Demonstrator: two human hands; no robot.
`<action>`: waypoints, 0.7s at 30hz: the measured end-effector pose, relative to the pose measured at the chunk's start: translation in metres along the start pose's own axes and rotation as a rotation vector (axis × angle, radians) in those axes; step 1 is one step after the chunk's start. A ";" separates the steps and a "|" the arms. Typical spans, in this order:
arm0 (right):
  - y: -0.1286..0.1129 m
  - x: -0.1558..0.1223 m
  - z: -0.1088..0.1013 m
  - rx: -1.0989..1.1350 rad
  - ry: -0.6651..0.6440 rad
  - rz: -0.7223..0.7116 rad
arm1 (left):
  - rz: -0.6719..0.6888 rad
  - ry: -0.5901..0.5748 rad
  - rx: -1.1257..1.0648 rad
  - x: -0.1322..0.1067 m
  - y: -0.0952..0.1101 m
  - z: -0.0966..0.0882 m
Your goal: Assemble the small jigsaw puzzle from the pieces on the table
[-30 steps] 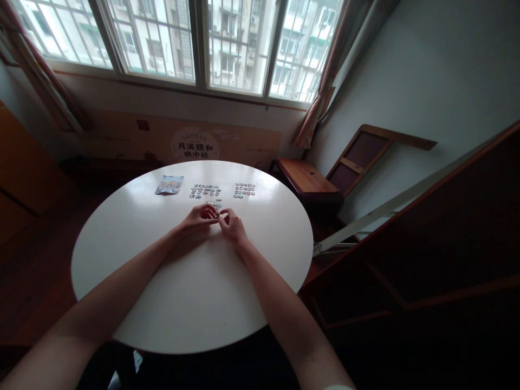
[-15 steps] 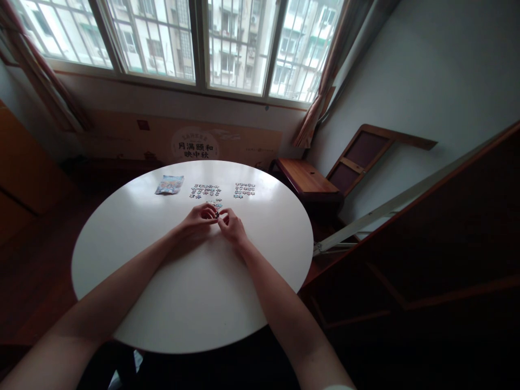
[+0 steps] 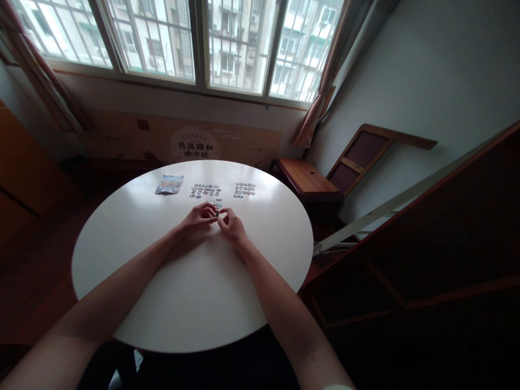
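Observation:
Near the middle of the white round table (image 3: 195, 292), my left hand (image 3: 202, 214) and my right hand (image 3: 231, 223) meet at the fingertips. Between them is a small dark jigsaw puzzle piece (image 3: 216, 213), pinched by the fingers of both hands. Just beyond my fingers lies a small heap of loose puzzle pieces (image 3: 218, 205), partly hidden by my left hand. Farther back, several pieces form a loose spread of puzzle pieces (image 3: 205, 190). To its right, neat rows of puzzle pieces (image 3: 244, 189) lie flat.
A colourful printed sheet or packet (image 3: 169, 184) lies at the table's far left. Behind the table stand a long printed board (image 3: 244, 142) and barred windows (image 3: 235, 43). A wooden chair (image 3: 311, 176) is at the back right, with a dark wooden panel (image 3: 426, 244) on the right.
The small piece between my fingertips has turned slightly and looks narrower now. My hands and arms stay in nearly the same place.

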State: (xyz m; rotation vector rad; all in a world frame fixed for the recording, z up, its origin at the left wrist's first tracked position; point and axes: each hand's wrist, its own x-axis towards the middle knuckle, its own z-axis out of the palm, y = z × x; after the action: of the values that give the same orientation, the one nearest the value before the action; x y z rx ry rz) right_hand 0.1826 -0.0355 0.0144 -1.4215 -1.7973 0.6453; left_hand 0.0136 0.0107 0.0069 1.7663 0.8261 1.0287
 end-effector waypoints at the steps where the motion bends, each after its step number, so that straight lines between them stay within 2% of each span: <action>1: 0.000 0.000 0.000 0.002 -0.001 -0.002 | -0.003 -0.002 -0.006 0.000 0.000 0.000; 11: -0.002 0.000 0.001 -0.014 -0.014 -0.015 | -0.005 0.024 0.016 0.001 0.002 0.003; 13: -0.002 -0.001 0.001 -0.021 -0.018 -0.011 | 0.029 0.123 0.087 0.002 0.000 0.001; 16: -0.003 -0.001 0.000 -0.023 -0.014 -0.002 | 0.047 0.352 0.303 0.003 -0.004 -0.010; 18: -0.003 -0.001 0.000 -0.022 -0.013 0.000 | -0.012 0.437 0.458 0.002 -0.007 -0.020; 21: -0.002 -0.001 0.000 -0.025 -0.024 -0.004 | -0.136 0.499 0.643 0.000 -0.006 -0.032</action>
State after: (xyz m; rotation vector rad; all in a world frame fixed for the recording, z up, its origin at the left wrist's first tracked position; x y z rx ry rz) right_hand 0.1810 -0.0368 0.0160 -1.4313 -1.8322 0.6421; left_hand -0.0157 0.0247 0.0092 1.9474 1.7167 1.2176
